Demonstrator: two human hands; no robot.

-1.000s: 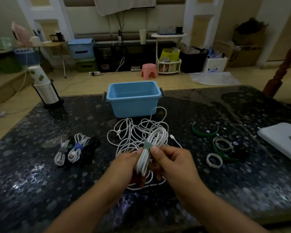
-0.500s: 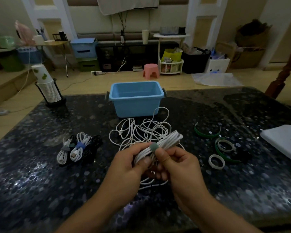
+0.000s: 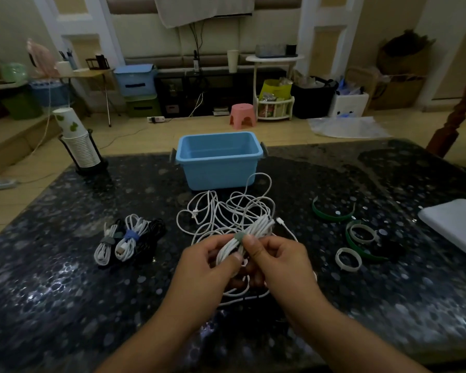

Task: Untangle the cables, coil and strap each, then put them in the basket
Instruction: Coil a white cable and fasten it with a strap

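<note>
- Table (image 3: pixel 65 305): nothing on it has shifted; the basket (image 3: pixel 218 168) sits at its far edge as before.
- Loose cables (image 3: pixel 226 208) lie tangled just in front of the basket, unmoved.
- Coil (image 3: pixel 253 230), between basket and viewer, now tilts lower toward the right than a second ago.
- Left hand (image 3: pixel 210 267) keeps its grip on the coil's lower end.
- Right hand (image 3: pixel 277 262) has its thumb pinching the strap (image 3: pixel 239 236), as half a second ago.
- Strapped bundles (image 3: pixel 127 240) left of the basket, spare straps (image 3: pixel 355 238) right: unchanged.

Head camera looks forward and down, close over the table (image 3: pixel 65 278); single view
</note>
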